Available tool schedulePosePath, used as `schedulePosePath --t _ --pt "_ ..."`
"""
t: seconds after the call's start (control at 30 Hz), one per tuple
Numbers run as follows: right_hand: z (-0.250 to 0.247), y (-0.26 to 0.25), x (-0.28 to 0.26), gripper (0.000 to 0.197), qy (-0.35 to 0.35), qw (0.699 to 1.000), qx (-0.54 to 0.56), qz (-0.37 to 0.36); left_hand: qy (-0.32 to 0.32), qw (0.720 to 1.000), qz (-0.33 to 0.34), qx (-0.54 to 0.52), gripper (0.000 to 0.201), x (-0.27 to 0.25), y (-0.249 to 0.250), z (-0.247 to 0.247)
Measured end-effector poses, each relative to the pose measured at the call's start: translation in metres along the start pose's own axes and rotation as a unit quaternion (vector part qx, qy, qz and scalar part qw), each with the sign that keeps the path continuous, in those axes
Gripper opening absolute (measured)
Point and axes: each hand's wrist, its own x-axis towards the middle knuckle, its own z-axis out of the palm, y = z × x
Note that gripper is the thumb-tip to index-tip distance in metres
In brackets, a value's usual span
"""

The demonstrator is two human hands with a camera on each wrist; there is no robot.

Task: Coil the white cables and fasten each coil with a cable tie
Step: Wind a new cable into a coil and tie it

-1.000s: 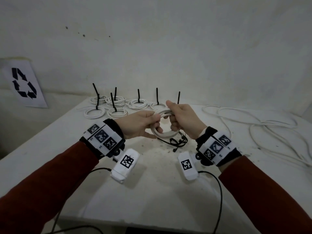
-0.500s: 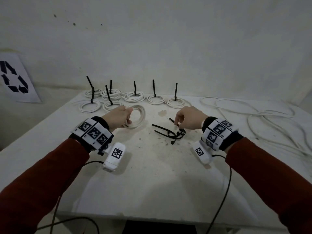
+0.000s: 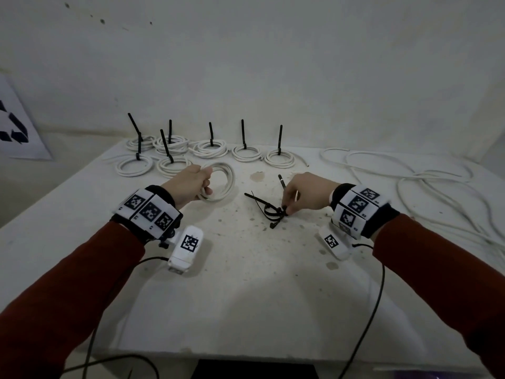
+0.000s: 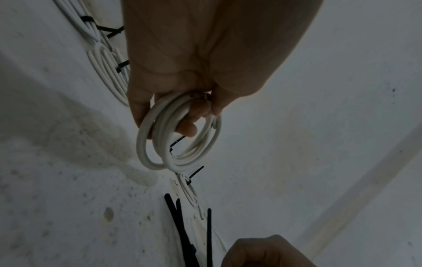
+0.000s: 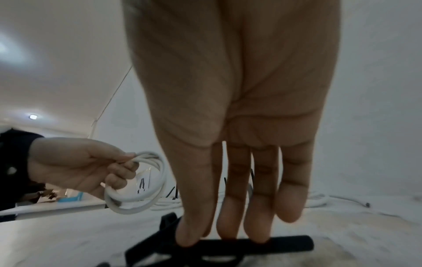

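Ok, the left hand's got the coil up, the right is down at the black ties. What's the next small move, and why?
Probably lift one tie clear of the pile. The right hand already pinches at the loose cable ties on the table, while the left hand holds the untied coil off the surface, with no tie around it yet.

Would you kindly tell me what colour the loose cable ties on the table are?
Black cable ties, clearest in the head view.

Under the right hand [image 3: 306,193] the heads of the black cable ties [image 3: 266,207] are hidden by the fingertips [image 5: 187,236]; whether thumb and finger really pinch one, I cannot tell.
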Motion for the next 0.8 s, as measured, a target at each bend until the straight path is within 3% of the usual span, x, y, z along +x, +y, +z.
schedulePosePath --t 0.1,0.17,0.3,0.57,0.7,0.8 --pt "0.000 0.005 -0.001 0.012 0.029 0.998 0.048 -0.011 -0.006 1.000 0.021 0.009 0.031 0.002 0.000 0.003" --pt "-0.006 0.009 -0.002 0.011 0.044 0.988 0.147 -0.003 -0.002 0.999 0.032 0.018 0.033 0.003 0.000 0.005" --pt "-0.015 0.010 -0.008 0.006 0.020 0.937 0.349 0.012 -0.002 0.999 0.043 0.018 0.034 0.005 0.000 0.009" --pt "-0.029 -0.003 -0.026 0.008 0.004 0.848 0.527 -0.045 0.002 0.998 0.064 0.016 0.033 0.004 0.008 0.016" --pt "-0.036 -0.020 -0.036 0.007 -0.053 0.848 0.521 -0.084 -0.006 0.997 0.073 0.017 0.034 0.004 0.016 0.017" --pt "-0.040 -0.037 -0.040 0.003 -0.074 0.872 0.472 -0.105 -0.038 0.996 0.076 -0.001 0.033 0.000 0.023 0.020"
